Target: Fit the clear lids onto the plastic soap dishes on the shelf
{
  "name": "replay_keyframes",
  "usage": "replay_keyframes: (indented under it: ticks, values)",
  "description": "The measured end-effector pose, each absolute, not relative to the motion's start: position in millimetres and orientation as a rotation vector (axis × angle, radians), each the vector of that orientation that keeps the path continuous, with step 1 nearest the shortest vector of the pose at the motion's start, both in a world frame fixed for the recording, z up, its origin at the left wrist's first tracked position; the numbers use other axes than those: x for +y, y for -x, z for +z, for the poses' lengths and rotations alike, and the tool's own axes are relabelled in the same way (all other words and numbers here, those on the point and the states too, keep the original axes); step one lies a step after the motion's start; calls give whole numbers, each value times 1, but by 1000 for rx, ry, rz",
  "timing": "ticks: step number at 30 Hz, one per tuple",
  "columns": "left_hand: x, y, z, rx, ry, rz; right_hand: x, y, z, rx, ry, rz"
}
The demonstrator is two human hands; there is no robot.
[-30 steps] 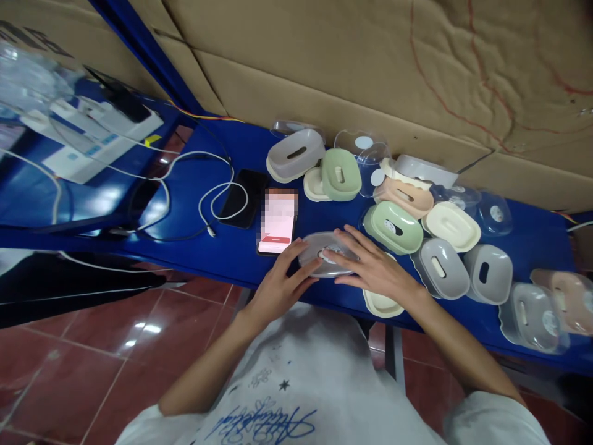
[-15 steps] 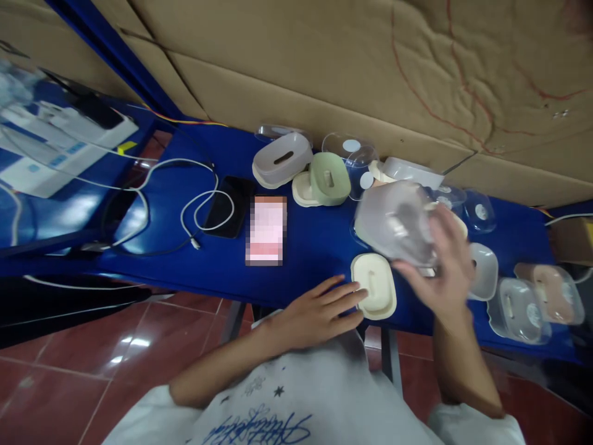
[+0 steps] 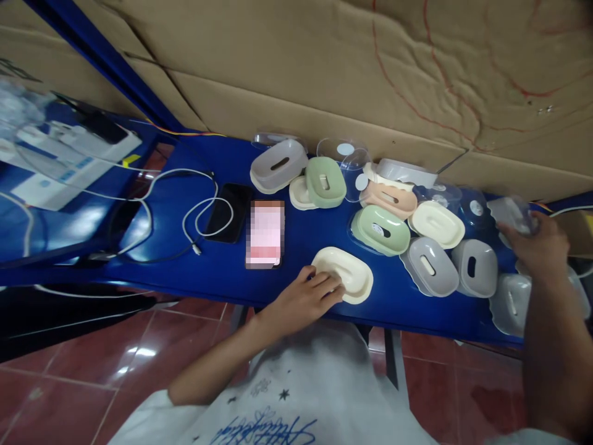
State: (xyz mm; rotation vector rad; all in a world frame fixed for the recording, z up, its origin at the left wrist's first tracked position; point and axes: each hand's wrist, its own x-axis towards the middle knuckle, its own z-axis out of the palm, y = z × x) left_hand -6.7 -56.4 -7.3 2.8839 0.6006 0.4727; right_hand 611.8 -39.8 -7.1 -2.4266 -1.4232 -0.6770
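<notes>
My left hand (image 3: 303, 299) rests its fingers on the near edge of a cream soap-dish tray (image 3: 345, 273) lying on the blue table (image 3: 222, 266). Far to the right, my right hand (image 3: 537, 247) is closed around a grey soap box with a clear lid (image 3: 512, 213), held above other boxes at the table's right end. Between the two hands lie a green dish (image 3: 382, 228), a cream dish (image 3: 438, 224) and two grey dishes (image 3: 430, 266).
A lit phone (image 3: 265, 233) and a dark phone (image 3: 227, 211) with a white cable (image 3: 194, 216) lie left of the dishes. More dishes and clear lids (image 3: 345, 151) line the cardboard wall (image 3: 324, 68). A white box (image 3: 69, 157) sits far left. Red floor tiles lie below.
My right hand carried the grey lidded box from mid-table off to the far right. My left hand moved onto the cream tray, which slid slightly left.
</notes>
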Motion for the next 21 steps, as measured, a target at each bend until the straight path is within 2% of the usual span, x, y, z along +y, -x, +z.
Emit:
replay_keyframes:
  ticks: [4,8,12,16,21]
  values:
    - [-50,10,0,673,-2843,497,-27,-611,-11,-1066,2692,-210]
    - [-51,10,-6,699,-2837,476,-29,-593,6,-1104,2698,-216]
    - [-53,13,-14,773,-2773,538,-52,-506,36,-1474,2281,-484]
    - [-50,21,-18,861,-2672,550,-75,-372,41,-2120,1759,-147]
    - [-48,27,-20,820,-2696,544,-71,-289,18,-2368,1647,-146]
